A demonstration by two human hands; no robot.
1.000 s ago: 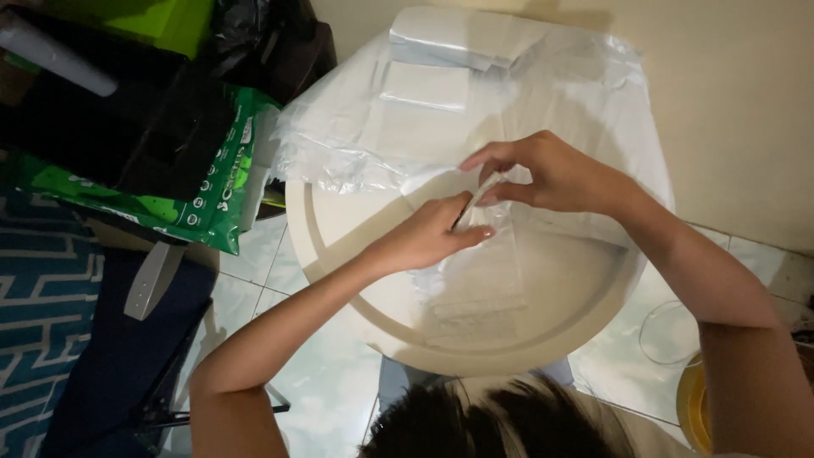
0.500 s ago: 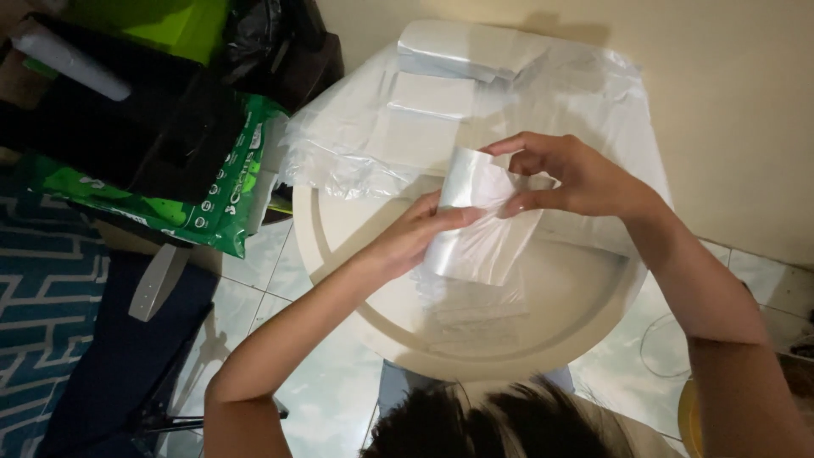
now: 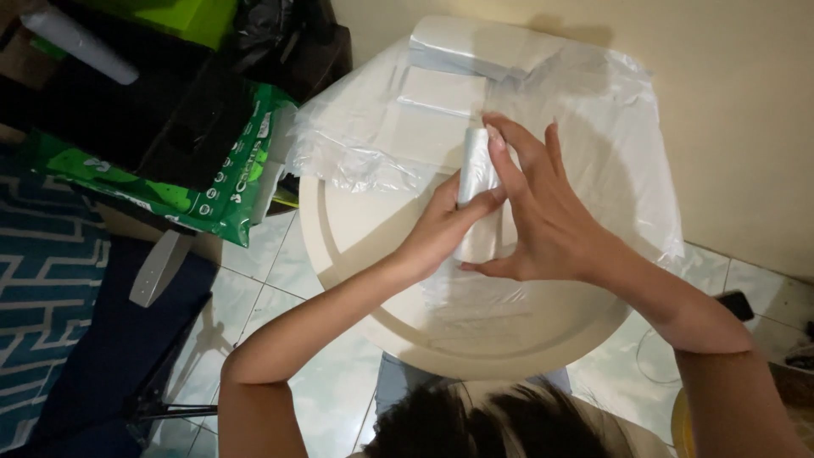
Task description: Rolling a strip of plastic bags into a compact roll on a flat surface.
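Over a round cream counter [image 3: 356, 212], the left hand [image 3: 441, 229] and right hand [image 3: 543, 212] together grip an upright roll of clear plastic bags [image 3: 476, 170], held just above loose plastic sheets [image 3: 475, 297], with stacked folded bags [image 3: 466, 51] near the wall.

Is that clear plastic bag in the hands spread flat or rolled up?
Rolled up: the plastic bag forms a narrow tube pinched between left hand and right hand.
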